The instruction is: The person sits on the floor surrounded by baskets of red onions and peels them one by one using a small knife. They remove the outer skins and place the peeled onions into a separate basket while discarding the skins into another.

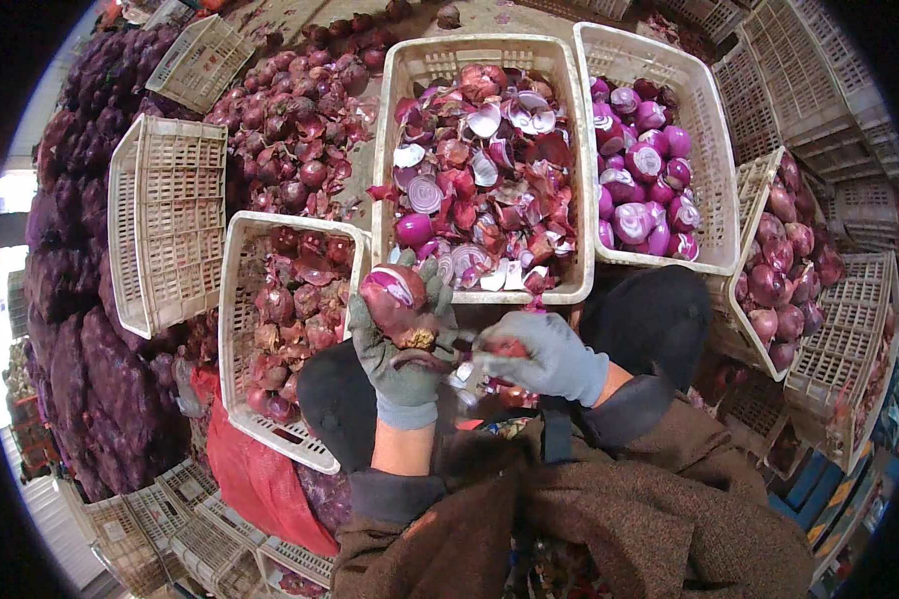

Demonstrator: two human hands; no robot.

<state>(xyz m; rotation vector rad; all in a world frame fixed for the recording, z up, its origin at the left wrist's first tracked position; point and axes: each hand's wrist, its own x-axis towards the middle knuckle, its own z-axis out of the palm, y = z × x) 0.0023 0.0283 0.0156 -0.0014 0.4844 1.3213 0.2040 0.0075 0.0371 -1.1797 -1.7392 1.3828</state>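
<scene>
My left hand [404, 367], in a grey-green work glove, holds a large red onion [393, 293] with its dry root end towards me. A strip of its skin is gone, baring purple and white flesh. Close beside it, my gloved right hand [543, 356] is closed around a small reddish object [506, 347]. Motion blur hides whether that is peel or a tool handle. Both hands are over my lap, just in front of a white plastic crate [487, 298] heaped with onion skins and cut ends [487, 187].
Peeled purple onions [648, 168] fill part of a right-hand crate [708, 150]. Unpeeled onions lie in a left crate [228, 337], in a tilted right crate [753, 329] and in a floor pile [292, 142]. Stacked mesh sacks [105, 359] line the left. An overturned crate [172, 217] stands nearby.
</scene>
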